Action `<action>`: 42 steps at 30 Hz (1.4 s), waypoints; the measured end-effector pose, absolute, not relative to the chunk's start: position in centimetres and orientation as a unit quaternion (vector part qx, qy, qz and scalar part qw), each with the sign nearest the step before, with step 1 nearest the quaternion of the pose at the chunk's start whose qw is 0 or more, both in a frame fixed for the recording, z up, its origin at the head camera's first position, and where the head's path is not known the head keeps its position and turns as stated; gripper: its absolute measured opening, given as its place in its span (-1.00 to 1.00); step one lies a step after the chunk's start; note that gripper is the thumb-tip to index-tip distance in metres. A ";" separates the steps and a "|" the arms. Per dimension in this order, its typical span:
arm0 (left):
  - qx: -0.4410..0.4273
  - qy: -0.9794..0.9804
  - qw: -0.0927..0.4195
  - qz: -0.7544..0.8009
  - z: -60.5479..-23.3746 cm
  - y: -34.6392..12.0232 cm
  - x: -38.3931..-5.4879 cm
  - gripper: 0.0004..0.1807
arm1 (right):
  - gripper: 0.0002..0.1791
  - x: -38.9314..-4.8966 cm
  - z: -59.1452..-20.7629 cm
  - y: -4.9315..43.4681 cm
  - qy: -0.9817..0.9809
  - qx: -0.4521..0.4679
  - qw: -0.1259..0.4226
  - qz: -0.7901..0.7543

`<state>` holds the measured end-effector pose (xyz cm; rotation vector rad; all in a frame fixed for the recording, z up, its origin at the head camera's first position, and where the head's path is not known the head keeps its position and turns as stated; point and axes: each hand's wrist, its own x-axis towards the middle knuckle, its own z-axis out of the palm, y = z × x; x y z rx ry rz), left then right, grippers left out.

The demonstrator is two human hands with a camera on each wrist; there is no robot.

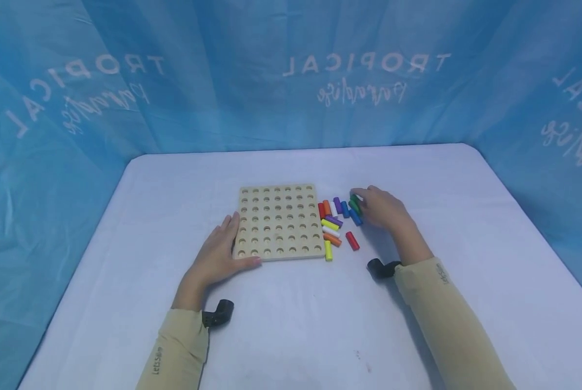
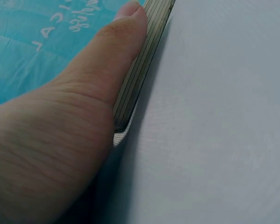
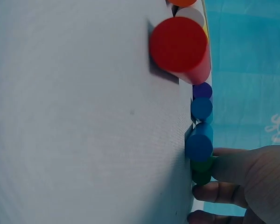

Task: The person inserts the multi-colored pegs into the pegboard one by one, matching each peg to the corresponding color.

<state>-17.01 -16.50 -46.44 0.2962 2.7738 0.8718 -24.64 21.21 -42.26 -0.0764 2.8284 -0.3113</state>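
1. The step in hand looks like taking hold of a peg: the right hand (image 1: 380, 206) bends its fingers about two short green cylindrical pegs (image 1: 354, 206), right of a square pale wooden board (image 1: 283, 213).
2. Whether it pinches one or only touches them I cannot tell; the fingertips are partly hidden.
3. The left hand (image 1: 215, 252) spreads its thumb from its fingers around the board's near left corner, thumb along the near edge, fingers along the left.
4. The next move, I judge, calls for a fingertip grip that clears the short blue cylindrical peg (image 1: 355, 217) beside the green pair.
5. No peg shows in the board's round holes (image 1: 266, 219); the other short coloured cylindrical pegs (image 1: 332, 239) lie on the white table (image 1: 291, 319), mostly close to the board's right edge.
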 end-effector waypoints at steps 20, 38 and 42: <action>0.102 0.940 0.121 0.301 -46.4 -16.3 -17.4 0.48 | -0.41 -25.1 -41.9 20.8 0.986 0.000 0.135 -0.100; 0.099 0.942 0.130 0.294 -46.1 -16.4 -17.4 0.49 | -0.47 -25.4 -41.1 21.1 0.988 0.006 0.090 -0.128; 0.101 0.942 0.131 0.293 -46.3 -16.5 -17.5 0.48 | -0.47 -25.2 -40.8 20.9 0.988 0.004 0.066 -0.142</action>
